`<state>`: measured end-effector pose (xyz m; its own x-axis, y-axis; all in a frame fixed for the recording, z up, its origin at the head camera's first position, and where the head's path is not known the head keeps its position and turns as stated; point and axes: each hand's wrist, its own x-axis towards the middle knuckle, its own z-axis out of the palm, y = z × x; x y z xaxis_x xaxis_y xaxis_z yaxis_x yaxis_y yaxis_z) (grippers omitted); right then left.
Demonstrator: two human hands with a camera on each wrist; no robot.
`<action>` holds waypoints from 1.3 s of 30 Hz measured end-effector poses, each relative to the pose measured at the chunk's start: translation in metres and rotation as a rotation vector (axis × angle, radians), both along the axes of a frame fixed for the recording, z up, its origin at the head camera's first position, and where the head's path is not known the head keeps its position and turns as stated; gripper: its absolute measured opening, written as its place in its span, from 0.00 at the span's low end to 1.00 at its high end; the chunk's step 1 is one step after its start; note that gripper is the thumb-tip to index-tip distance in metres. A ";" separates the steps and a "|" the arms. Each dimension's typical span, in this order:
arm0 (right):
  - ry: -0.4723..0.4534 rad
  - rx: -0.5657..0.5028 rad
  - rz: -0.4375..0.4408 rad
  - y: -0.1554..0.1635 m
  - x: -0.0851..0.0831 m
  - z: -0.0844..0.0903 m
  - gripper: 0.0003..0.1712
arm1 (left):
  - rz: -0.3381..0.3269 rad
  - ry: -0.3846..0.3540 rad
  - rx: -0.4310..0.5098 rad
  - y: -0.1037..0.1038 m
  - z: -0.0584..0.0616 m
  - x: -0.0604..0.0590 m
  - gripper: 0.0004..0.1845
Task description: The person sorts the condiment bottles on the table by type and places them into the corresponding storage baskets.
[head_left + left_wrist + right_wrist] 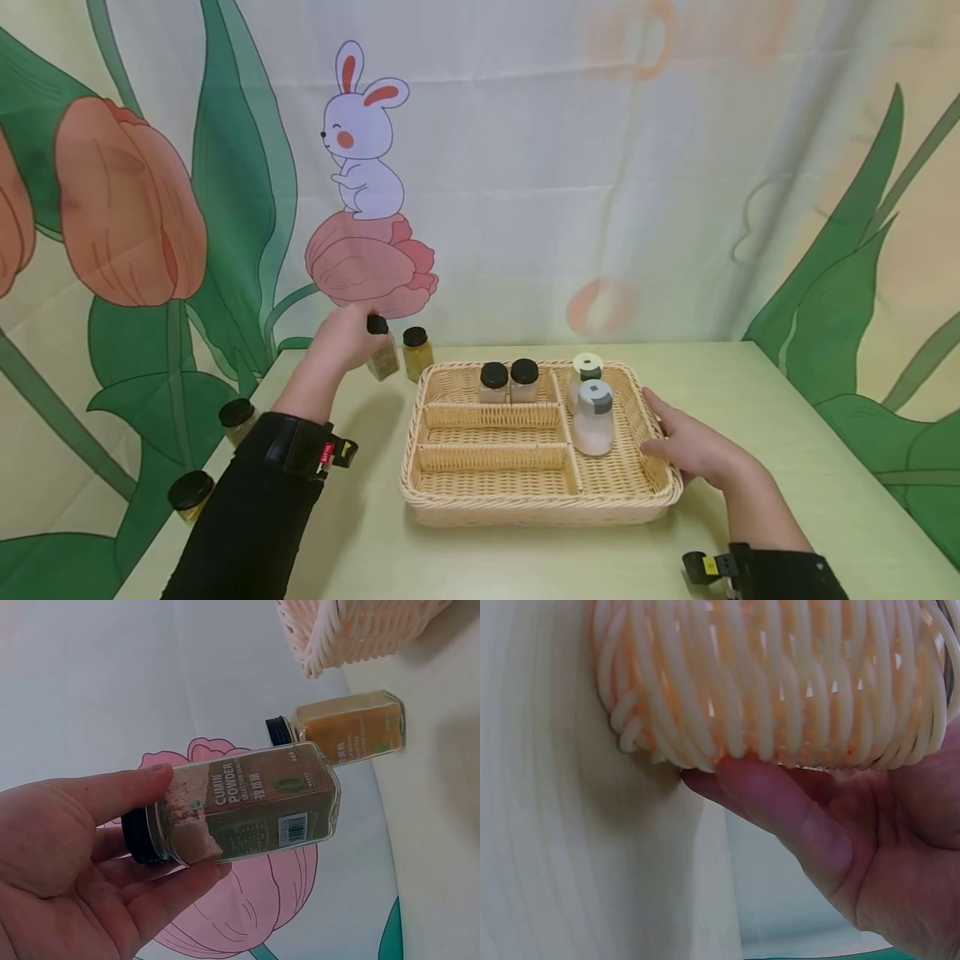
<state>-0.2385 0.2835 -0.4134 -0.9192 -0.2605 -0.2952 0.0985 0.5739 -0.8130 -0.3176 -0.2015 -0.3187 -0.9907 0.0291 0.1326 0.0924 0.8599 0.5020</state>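
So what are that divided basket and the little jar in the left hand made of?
The basket looks like woven wicker or rattan, pale and matte; the wound strands show plainly at the right wrist. The cumin jar in the left hand seems clear glass or hard plastic, glossy, with a black cap, probably plastic.

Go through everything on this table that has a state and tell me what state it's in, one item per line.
Cumin jar: lid on, tilted, gripped by the left hand clear of the table.
Yellow spice jar: lid on, upright on the table behind the basket.
Basket: two capped jars in its back compartment, two white shakers in its right one.
Right hand: fingers against the basket's right wall.
Two dark-lidded jars: capped, at the table's left edge.
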 end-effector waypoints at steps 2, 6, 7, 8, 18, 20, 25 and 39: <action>0.002 0.003 -0.001 0.000 0.000 0.000 0.53 | 0.004 0.001 -0.003 0.000 0.001 0.000 0.19; 0.002 0.005 0.002 0.000 -0.001 0.000 0.54 | 0.002 0.008 -0.008 0.001 0.003 0.000 0.21; 0.001 0.005 0.002 0.000 -0.001 0.000 0.54 | 0.000 0.014 -0.008 0.001 0.003 0.001 0.21; 0.001 0.006 0.002 0.000 -0.001 0.000 0.54 | -0.002 0.024 -0.006 0.001 0.004 0.001 0.22; 0.004 0.002 0.002 0.000 -0.001 0.000 0.53 | -0.013 0.058 -0.006 0.005 0.009 0.003 0.23; 0.005 0.003 0.003 0.000 -0.002 -0.001 0.54 | -0.014 0.052 -0.005 0.007 0.010 0.004 0.23; 0.005 0.003 0.004 0.001 -0.002 -0.002 0.54 | -0.020 0.052 -0.005 0.009 0.009 0.004 0.23; 0.000 0.008 0.001 0.001 -0.003 -0.001 0.54 | -0.023 0.036 -0.004 0.013 0.011 0.008 0.20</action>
